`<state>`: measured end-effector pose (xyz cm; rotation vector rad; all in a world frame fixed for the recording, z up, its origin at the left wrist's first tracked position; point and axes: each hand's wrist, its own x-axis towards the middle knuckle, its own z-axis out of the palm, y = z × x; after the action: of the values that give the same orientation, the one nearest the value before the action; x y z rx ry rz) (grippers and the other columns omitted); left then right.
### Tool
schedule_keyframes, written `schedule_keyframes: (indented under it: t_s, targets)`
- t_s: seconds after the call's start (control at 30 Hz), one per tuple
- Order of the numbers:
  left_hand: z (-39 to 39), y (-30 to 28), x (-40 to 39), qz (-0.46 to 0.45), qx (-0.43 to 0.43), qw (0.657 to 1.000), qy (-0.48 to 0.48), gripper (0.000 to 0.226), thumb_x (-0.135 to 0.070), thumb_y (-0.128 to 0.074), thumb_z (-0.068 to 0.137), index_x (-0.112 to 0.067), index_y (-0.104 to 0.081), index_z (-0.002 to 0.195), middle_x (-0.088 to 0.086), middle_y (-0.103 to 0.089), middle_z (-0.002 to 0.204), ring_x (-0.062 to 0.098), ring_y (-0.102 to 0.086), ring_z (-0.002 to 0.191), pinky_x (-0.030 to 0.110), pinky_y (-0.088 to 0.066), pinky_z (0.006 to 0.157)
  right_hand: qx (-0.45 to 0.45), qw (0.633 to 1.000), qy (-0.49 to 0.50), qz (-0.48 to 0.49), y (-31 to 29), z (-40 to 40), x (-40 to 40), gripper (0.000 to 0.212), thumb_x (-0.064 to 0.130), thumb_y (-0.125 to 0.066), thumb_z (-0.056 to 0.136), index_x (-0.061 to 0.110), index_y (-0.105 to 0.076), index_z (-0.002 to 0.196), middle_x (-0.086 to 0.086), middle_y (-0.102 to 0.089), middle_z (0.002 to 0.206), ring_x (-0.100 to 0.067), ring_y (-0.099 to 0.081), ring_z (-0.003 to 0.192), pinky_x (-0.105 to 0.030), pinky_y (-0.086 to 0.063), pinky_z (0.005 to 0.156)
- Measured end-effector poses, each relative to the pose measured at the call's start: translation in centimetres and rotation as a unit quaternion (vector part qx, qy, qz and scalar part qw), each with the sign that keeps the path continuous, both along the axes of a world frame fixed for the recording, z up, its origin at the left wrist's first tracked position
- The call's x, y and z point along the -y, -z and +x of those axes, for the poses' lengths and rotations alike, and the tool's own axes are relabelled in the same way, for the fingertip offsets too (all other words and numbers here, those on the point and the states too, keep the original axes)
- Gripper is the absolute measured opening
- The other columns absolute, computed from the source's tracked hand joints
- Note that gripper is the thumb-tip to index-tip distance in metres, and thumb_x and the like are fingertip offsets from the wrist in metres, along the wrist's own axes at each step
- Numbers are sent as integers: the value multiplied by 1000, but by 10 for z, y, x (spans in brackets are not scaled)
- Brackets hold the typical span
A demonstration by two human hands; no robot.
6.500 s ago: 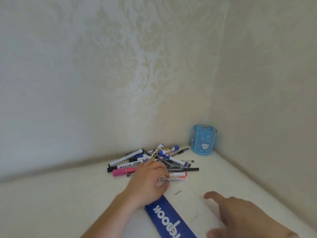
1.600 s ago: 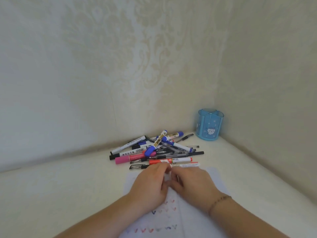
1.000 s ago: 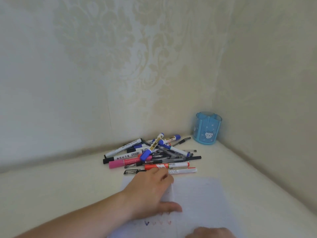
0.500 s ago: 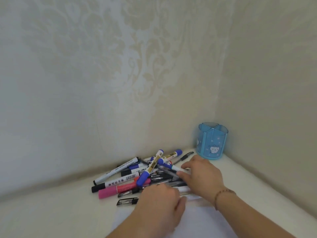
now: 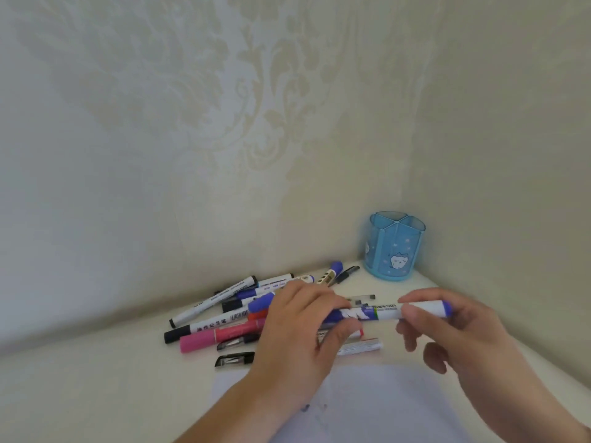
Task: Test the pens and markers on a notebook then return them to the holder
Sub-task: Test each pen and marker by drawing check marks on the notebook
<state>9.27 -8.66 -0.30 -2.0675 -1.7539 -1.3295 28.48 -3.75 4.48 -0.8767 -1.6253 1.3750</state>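
Observation:
A white marker with blue ends (image 5: 380, 312) is held level above the pile of pens. My left hand (image 5: 300, 327) grips its left part, fingers curled over the barrel. My right hand (image 5: 454, 334) pinches its right end near the blue cap. Beneath lies a heap of several pens and markers (image 5: 224, 318), among them a pink marker (image 5: 217, 336) and black-capped white ones. The open notebook page (image 5: 377, 404) lies in front of the pile, with faint marks near my left wrist. The blue pen holder (image 5: 395, 247) stands empty in the corner.
Patterned walls meet in a corner just behind the holder. The pale tabletop (image 5: 96, 385) stretches to the left of the pile. A loose black pen cap (image 5: 235, 359) lies at the notebook's far-left corner.
Both hands reached into the pile and lifted out the blue-capped white marker, which is now held between them above the other pens. The camera has tilted slightly.

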Motion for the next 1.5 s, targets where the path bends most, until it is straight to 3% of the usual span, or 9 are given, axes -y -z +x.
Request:
schedule_keyframes:
  t_s: [0.17,0.27,0.53,0.97,1.03,1.13,1.2,1.37,1.5]
  targets:
    - [3,3,4,-92,-28,994,51,33,-46,-38,99,-28,-56,120,-19,-56,112,-11,-44,102,0,-28,89,-30,996,-56,-63,17,-10,2,32,45,-80,53,21,-66,69,-13,-55,57,-22,-42,51,-22,-28,40]
    - [4,3,5,-121,-60,987,92,33,-46,-32,101,-28,-51,120,-18,-52,109,-7,-44,99,5,-32,85,-27,996,-53,-68,23,-11,-1,30,26,-87,62,17,-60,67,-11,-45,50,-20,-35,44,-19,-26,41]
    - [3,0,6,-138,-70,978,141,28,-52,-39,99,-27,-53,96,-19,-43,69,-4,-43,61,13,-26,53,-52,993,-102,23,30,-10,-5,29,13,-62,77,23,-43,57,-5,-39,46,-23,-33,46,-27,-31,42]
    - [-1,-3,11,-195,34,958,208,32,-63,-55,86,-37,-60,105,-15,-52,59,6,-43,48,19,-28,48,-21,981,-136,140,30,5,-7,36,47,-79,68,26,-50,62,-9,-48,53,-21,-37,48,-31,-30,47]
    - [-9,-3,12,-203,47,962,177,38,-70,-56,80,-39,-56,103,-15,-52,59,4,-40,48,20,-27,49,-84,983,-97,129,26,8,-10,24,31,-79,67,20,-57,64,-8,-48,47,-20,-40,42,-28,-30,45]
    - [-22,-3,9,-190,43,974,115,2,-36,-53,91,-35,-53,93,-9,-50,60,8,-39,49,19,-27,50,-153,983,-83,50,17,16,-20,28,36,-78,66,13,-72,80,-18,-62,52,-34,-59,47,-24,-39,43]
    - [-25,-1,6,-183,3,981,60,18,-16,-50,89,-34,-53,89,-6,-55,63,9,-44,51,17,-28,51,-109,990,-83,15,16,12,-18,54,54,-83,54,10,-74,85,-23,-69,68,-37,-68,63,-29,-45,42]
    - [-21,-1,7,-192,26,978,76,38,0,-39,94,-34,-48,109,-18,-50,99,-2,-47,93,9,-36,79,43,998,-7,45,37,-10,-8,25,11,-78,73,18,-57,61,-5,-53,44,-15,-39,38,-17,-32,38]
    - [-18,6,1,-145,21,986,80,60,14,-44,90,-33,-41,126,-17,-52,115,-10,-48,99,3,-34,86,82,995,4,49,47,-21,1,31,9,-72,80,13,-55,54,-4,-52,43,-11,-39,38,-15,-31,39]
